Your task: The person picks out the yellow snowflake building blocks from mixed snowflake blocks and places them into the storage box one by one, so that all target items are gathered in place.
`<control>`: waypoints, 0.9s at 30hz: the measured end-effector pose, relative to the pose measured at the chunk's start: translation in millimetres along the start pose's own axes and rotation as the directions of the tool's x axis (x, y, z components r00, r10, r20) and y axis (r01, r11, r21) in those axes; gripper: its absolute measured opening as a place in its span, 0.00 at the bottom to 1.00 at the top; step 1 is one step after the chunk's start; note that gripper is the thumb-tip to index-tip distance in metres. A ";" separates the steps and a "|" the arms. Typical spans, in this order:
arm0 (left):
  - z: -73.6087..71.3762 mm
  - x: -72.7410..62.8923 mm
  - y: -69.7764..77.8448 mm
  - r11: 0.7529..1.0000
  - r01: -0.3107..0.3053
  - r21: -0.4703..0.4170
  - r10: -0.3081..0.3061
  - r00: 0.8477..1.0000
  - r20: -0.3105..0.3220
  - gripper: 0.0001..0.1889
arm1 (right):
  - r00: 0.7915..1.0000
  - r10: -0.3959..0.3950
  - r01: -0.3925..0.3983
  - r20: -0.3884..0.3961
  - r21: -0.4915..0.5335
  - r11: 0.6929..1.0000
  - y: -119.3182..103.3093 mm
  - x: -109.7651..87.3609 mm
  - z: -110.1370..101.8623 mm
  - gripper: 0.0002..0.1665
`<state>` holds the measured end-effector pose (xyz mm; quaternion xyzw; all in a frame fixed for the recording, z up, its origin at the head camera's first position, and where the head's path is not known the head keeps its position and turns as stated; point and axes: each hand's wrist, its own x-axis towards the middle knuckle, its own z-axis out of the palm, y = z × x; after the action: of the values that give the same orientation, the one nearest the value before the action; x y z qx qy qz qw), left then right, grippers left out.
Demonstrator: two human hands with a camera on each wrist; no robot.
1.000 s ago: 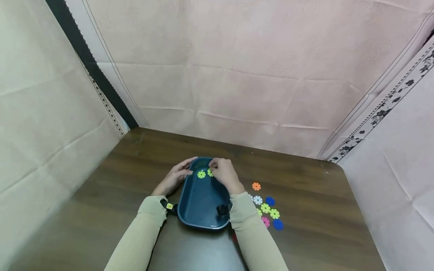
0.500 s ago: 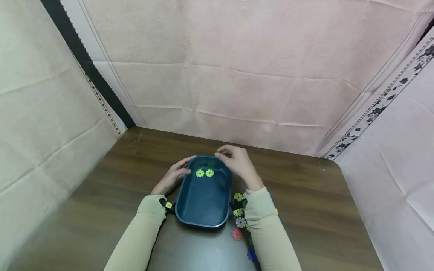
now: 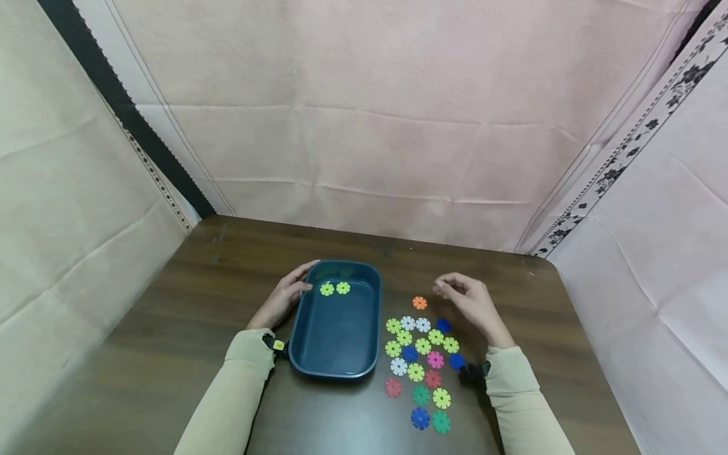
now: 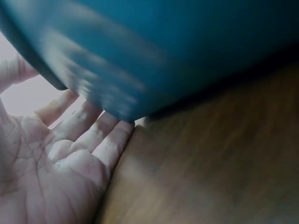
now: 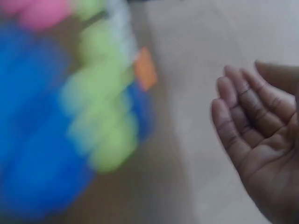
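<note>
My left hand [image 3: 281,298] grips the upper left rim of a dark blue rectangular tray [image 3: 335,335]. In the left wrist view its fingers lie against the tray's outer wall [image 4: 117,51], with the thumb at the rim. Two yellow-green notched discs [image 3: 343,288] lie side by side near the tray's far end. Over the table, right of the tray, my right hand [image 3: 469,302] hovers with loosely bent fingers and nothing in its palm. Nearest to it are an orange notched disc [image 3: 419,303] and a blue disc [image 3: 443,325].
Several more notched discs lie spread on the brown table [image 3: 529,354] right of the tray, among them a white disc [image 3: 423,325], a pink disc [image 3: 435,359], a red disc [image 3: 393,387] and a green disc [image 3: 441,422]. Pale cloth [image 3: 364,145] hangs behind and at both sides.
My right hand has let go of a yellow-green disc inside the tray and moved right, past the loose discs, uncovering them. My left hand stays on the tray.
</note>
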<state>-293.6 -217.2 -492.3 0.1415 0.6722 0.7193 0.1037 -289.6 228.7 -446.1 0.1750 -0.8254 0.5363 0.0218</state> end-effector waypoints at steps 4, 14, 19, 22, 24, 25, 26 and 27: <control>-1.3 0.3 0.7 1.000 -0.012 -0.001 0.012 1.000 -0.004 0.29 | 0.999 0.037 -0.037 0.014 0.016 0.999 29.1 -20.4 -8.4 0.18; -2.0 2.4 1.4 0.999 -0.027 0.023 0.027 1.000 -0.002 0.29 | 0.997 -0.017 0.011 -0.081 -0.081 0.997 43.9 -41.7 -4.8 0.12; -0.3 -0.4 0.9 0.999 -0.021 0.026 0.021 1.000 -0.003 0.29 | 0.985 -0.157 0.170 0.071 -0.242 0.955 6.6 -30.8 23.3 0.11; 0.1 -3.6 0.1 1.000 -0.019 0.025 0.019 1.000 -0.005 0.29 | 0.943 -0.213 0.287 0.257 -0.302 0.909 -15.7 -23.3 42.4 0.13; -0.7 -4.1 1.1 1.000 -0.015 0.023 0.016 1.000 -0.007 0.29 | 0.915 -0.214 0.332 0.343 -0.335 0.882 -24.1 -16.8 53.8 0.13; -0.7 -3.8 1.0 1.000 -0.012 0.023 0.012 1.000 -0.008 0.29 | 0.908 -0.204 0.340 0.367 -0.357 0.870 -25.5 -14.9 58.7 0.14; -0.7 -3.3 0.8 1.000 -0.010 0.022 0.010 1.000 -0.009 0.29 | 0.903 -0.193 0.345 0.384 -0.382 0.857 -26.2 -13.3 63.1 0.14; -0.8 -2.8 0.7 1.000 -0.007 0.021 0.008 1.000 -0.010 0.29 | 0.902 -0.181 0.346 0.391 -0.408 0.845 -26.4 -12.2 66.8 0.14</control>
<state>-291.2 -219.0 -491.8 0.1416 0.6798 0.7132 0.0961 -259.7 162.7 -454.0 0.3671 -0.8887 0.2745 -0.0040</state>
